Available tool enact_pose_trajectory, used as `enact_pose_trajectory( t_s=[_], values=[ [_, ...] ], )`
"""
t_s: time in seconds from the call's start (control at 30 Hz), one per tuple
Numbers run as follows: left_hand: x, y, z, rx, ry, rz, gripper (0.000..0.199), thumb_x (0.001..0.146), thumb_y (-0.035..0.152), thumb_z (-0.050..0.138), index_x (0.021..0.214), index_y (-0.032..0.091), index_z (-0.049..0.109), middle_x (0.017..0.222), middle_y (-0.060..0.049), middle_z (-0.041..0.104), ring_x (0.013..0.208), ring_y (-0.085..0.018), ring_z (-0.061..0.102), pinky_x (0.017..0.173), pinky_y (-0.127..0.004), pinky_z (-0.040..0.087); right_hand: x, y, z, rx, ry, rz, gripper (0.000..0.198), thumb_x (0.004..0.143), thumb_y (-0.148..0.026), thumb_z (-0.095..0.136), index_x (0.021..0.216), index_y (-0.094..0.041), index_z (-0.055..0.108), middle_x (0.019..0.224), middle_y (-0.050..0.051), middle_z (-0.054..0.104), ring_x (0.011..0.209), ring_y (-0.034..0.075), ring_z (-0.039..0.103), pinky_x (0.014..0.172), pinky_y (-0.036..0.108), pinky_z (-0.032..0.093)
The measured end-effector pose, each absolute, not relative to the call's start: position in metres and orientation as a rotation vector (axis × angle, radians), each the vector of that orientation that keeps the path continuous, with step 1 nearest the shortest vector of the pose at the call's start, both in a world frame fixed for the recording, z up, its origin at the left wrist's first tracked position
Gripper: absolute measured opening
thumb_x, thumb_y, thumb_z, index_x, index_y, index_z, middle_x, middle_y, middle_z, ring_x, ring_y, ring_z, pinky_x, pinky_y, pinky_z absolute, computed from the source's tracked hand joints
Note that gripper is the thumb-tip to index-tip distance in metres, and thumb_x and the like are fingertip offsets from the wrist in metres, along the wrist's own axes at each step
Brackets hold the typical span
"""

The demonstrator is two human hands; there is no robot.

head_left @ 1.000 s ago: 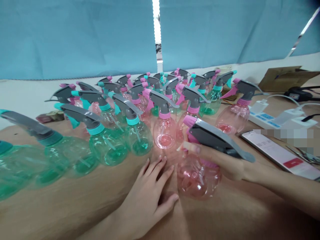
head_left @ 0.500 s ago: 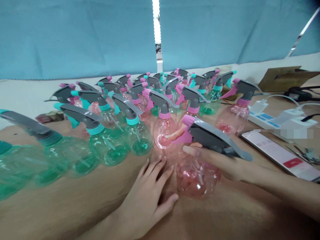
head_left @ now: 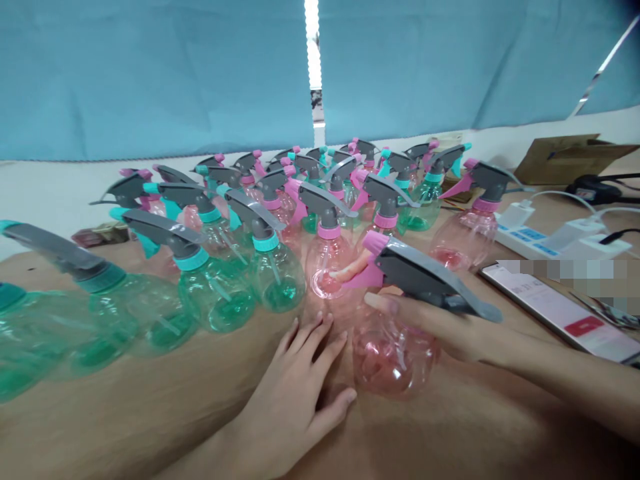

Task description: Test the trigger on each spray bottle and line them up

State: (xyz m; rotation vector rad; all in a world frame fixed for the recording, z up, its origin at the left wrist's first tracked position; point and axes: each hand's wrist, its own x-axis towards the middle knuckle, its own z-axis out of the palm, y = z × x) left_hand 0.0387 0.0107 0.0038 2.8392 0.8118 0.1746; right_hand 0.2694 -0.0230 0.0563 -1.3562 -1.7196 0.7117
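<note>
My right hand [head_left: 450,330] grips a pink spray bottle [head_left: 390,357] around its neck, under the grey trigger head [head_left: 430,280]; one finger reaches forward under the pink nozzle. The bottle stands on the wooden table [head_left: 150,413]. My left hand [head_left: 295,393] lies flat on the table just left of that bottle, fingers apart, holding nothing. Behind both hands stands a crowd of several spray bottles, green ones [head_left: 220,293] to the left and pink ones [head_left: 327,267] in the middle.
A phone [head_left: 560,310] with a lit screen lies at the right. A white power strip [head_left: 540,240] with plugs and cables sits behind it. A brown cardboard piece [head_left: 565,157] rests at the far right. Blue curtains [head_left: 150,73] hang behind the table.
My right hand shifted its hold on the pink bottle: a finger stretched forward beneath the nozzle and the head rose slightly. My left hand stayed flat.
</note>
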Motion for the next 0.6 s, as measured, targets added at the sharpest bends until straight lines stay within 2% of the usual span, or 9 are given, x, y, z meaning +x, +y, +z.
enact_pose_trajectory(
  t_s=[0.33,0.6],
  values=[
    [0.0394,0.0109,0.0028,2.841,0.811,0.188,0.054,0.092,0.042,0.054,0.139,0.017,0.044,0.148,-0.013,0.039,0.135,-0.033,0.033,0.107,-0.055,0.03,0.2614,-0.0209,0.0665,-1.354,-1.705,0.688,0.031,0.084,-0.048,0.057,0.068,-0.022,0.052,0.059,-0.004,0.046,0.058,0.013,0.047,0.052,0.026,0.036],
    [0.0393,0.0108,0.0028,2.845,0.821,0.196,0.053,0.093,0.041,0.054,0.139,0.017,0.044,0.148,-0.013,0.039,0.136,-0.032,0.032,0.107,-0.054,0.029,0.2663,-0.0216,0.067,-1.346,-1.756,0.642,0.033,0.083,-0.045,0.06,0.063,-0.023,0.044,0.055,-0.006,0.036,0.05,0.01,0.035,0.045,0.025,0.026]
  ],
)
